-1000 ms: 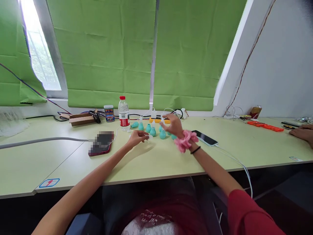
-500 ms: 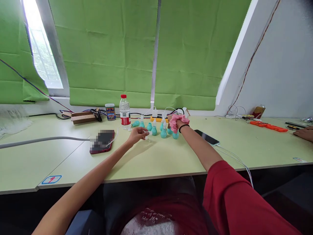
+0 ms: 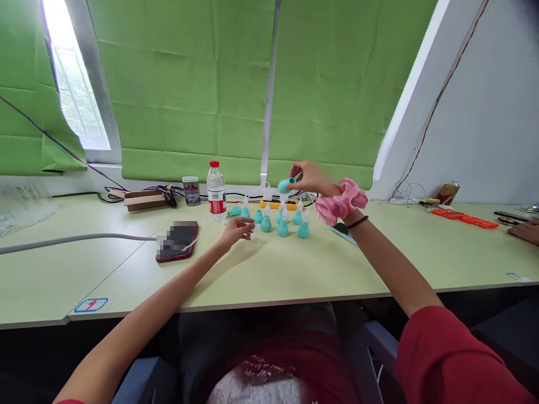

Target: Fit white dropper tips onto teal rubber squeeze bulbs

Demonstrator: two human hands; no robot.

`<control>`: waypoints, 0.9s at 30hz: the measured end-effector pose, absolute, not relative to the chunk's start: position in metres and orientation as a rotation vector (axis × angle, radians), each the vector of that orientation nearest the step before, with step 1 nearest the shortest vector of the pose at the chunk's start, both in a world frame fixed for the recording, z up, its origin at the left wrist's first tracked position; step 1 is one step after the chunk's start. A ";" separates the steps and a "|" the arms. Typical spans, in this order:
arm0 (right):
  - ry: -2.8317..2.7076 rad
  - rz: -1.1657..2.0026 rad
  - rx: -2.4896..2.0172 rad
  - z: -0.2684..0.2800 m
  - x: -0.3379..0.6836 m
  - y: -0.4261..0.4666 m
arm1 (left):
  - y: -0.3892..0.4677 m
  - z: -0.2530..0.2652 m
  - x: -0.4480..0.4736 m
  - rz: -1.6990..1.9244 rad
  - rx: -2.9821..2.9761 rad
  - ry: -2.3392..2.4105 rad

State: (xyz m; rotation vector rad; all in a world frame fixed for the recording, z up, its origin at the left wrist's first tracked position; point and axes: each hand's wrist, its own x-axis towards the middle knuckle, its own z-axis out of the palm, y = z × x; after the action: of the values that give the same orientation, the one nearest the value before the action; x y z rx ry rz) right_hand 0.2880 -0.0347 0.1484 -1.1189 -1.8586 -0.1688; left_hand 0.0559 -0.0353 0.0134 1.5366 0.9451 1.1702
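My right hand is raised over the back of the table, its fingers closed on a teal rubber bulb tipped on its side, with its opening towards the hand. Low at the table, my left hand pinches a small clear plastic tip; part of it is hidden by the fingers. Between and beyond the hands stand several teal bulbs with clear pointed nozzles, among them one bulb at the front right. A bulb without a nozzle stands behind my left hand, and another bulb lies on its side.
A water bottle and a printed can stand at the back left, beside a cardboard box. A red-edged phone lies left; another phone is partly under my right wrist. Another person's hand rests far right.
My right hand has risen from among the bulbs, with one teal bulb now visible in its grip, and the forearm has swung right. My left hand has stayed nearly in place.
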 end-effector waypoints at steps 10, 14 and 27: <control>-2.212 0.480 -1.085 0.003 0.241 -0.055 | -0.038 0.015 0.052 1.215 1.393 0.843; -2.297 0.289 -0.997 -0.006 0.237 -0.057 | -0.035 0.016 0.051 1.140 1.264 0.801; -1.917 -0.137 -1.098 -0.010 0.230 -0.059 | -0.034 0.020 0.046 0.919 1.339 0.670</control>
State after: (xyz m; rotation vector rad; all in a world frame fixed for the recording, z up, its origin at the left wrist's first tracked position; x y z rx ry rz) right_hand 0.2298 -0.0587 -0.0097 -1.0982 -1.9171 -0.1373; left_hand 0.0464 -0.0340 0.0202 1.3389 0.6702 0.9193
